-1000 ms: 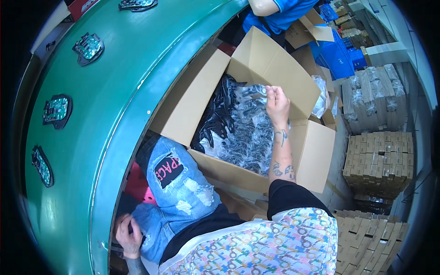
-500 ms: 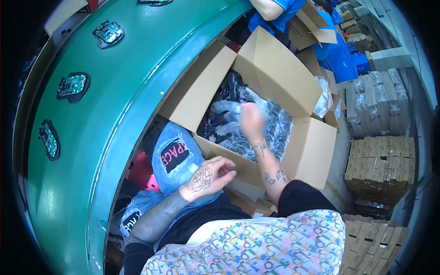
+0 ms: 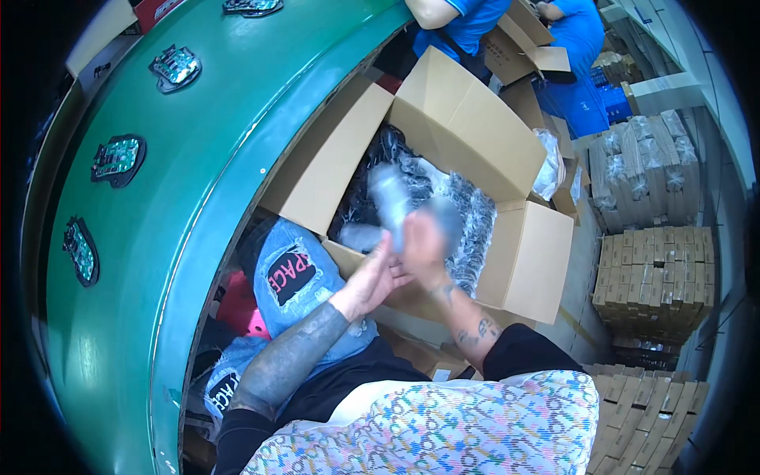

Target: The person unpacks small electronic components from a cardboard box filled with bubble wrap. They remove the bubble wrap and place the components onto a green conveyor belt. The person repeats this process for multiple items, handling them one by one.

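My right hand [image 3: 424,247], smeared by motion, grips a bundle of greyish items in clear plastic wrap [image 3: 389,194] above the carton. A dark blurred part sticks out at the right of that hand; its kind I cannot make out. My left hand [image 3: 372,279] is just beside the right one, fingers stretched out and nearly touching it. Below both hands stands an open cardboard carton [image 3: 532,253] with its flaps folded out. Inside it lie several dark pieces in clear plastic bags [image 3: 472,226].
To the left runs a green conveyor belt [image 3: 198,150] carrying several circuit boards on dark shells [image 3: 119,161]. Stacks of flat cartons [image 3: 653,265] stand at the right. Two people in blue shirts [image 3: 574,39] are at the far side, near another open carton [image 3: 507,47].
My right hand has come up out of the carton toward me, bringing the plastic-wrapped bundle. My left hand has risen and moved right to meet it. The boards have shifted slightly in view.
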